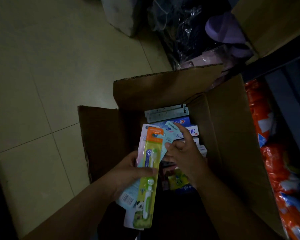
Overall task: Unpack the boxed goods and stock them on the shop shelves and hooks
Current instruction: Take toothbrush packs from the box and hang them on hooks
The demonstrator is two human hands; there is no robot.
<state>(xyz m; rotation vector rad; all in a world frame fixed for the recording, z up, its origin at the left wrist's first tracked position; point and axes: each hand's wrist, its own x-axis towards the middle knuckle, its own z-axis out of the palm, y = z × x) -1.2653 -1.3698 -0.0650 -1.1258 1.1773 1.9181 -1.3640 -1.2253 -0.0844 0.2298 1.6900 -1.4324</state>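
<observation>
Could slip: left hand grips a fanned stack of toothbrush packs, thumb alone pinning the top green one. Right hand pinches a pale blue pack at one o'clock of the stack. Glossy, flat cards, over the open cardboard box.

Pale tiled floor is lying to my left. Purple slippers and clear plastic wrapping are sitting ahead; orange-red packs are lining my right side.
</observation>
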